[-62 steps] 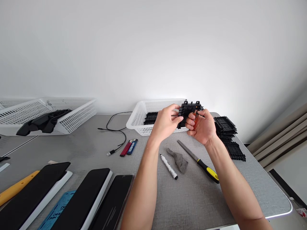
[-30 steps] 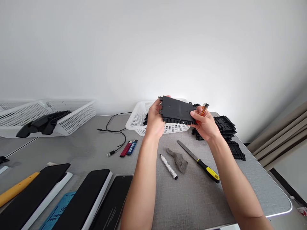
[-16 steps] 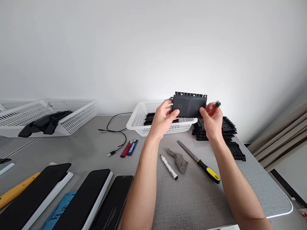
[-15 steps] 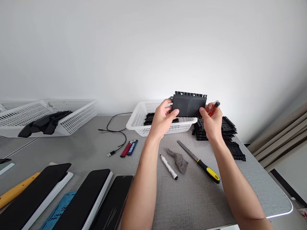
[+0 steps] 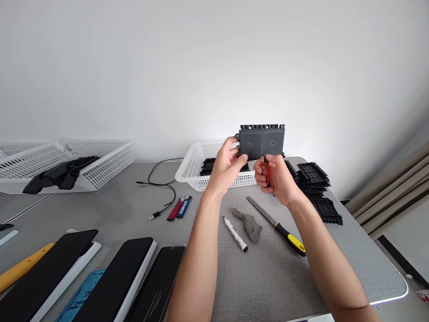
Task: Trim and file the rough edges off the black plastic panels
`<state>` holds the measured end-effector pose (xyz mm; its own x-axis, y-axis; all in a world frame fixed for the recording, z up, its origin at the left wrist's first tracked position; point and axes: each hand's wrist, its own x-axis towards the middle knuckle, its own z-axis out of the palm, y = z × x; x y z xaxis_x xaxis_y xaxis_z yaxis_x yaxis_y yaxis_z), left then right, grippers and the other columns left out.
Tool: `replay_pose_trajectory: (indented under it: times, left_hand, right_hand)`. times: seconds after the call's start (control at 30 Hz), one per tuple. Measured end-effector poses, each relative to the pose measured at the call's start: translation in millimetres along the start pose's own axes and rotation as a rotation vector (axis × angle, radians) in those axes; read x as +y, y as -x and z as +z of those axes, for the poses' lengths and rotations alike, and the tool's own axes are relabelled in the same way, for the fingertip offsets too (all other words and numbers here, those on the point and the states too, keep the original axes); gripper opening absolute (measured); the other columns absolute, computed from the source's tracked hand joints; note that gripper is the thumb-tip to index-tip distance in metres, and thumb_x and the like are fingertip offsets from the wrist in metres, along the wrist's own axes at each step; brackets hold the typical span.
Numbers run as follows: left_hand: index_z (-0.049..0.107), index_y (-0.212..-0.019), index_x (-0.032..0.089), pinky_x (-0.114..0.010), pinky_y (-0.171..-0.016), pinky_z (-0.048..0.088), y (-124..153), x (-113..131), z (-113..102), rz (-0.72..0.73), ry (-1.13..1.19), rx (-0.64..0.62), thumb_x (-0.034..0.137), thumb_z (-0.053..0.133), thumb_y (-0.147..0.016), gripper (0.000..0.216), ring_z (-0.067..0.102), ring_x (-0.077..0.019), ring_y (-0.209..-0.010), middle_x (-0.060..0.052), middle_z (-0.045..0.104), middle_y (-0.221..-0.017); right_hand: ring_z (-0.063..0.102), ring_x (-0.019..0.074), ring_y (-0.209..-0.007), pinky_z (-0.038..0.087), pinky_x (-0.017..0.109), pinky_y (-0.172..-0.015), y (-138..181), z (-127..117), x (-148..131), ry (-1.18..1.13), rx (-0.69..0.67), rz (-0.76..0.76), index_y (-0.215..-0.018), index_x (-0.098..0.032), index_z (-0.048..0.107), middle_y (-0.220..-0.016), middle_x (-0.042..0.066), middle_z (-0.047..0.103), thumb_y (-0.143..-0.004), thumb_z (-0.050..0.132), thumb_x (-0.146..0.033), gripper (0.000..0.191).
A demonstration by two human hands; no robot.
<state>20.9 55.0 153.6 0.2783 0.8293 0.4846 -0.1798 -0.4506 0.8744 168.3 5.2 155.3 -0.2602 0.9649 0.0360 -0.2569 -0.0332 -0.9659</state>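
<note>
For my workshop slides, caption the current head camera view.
The left hand holds up a dark panel while the right hand grips an orange lighter near the panel's lower edge.

white marker beside a crumpled grey cloth, looped black cable, beige curtain

Behind the grip rises a plain white wall, brightest just beyond it and greyer toward the far right. Below spreads a grey, fabric-textured tabletop with rounded, pale-edged corner; a seam crosses it well left. Right of the grip hang beige pleated curtains, above dark skirting and pale floor.
</note>
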Motion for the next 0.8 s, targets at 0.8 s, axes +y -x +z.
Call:
replay_pose_trajectory:
  times: [0.8]
  left_hand:
    - [0.047, -0.116, 0.025, -0.025, -0.065, 0.05, 3.4, 4.0, 5.2, 0.069, -0.075, -0.154, 0.013, 0.056, -0.081, 0.038, 0.063, -0.0111, -0.068, 0.0, 0.065, -0.087]
  right_hand:
    - [0.014, 0.01, -0.051, 0.01, 0.021, -0.043, -0.7, 8.1, 0.1, -0.164, -0.05, 0.124, -0.061, -0.022, 0.03, -0.058, -0.005, 0.019, -0.072, 0.036, -0.039, 0.022]
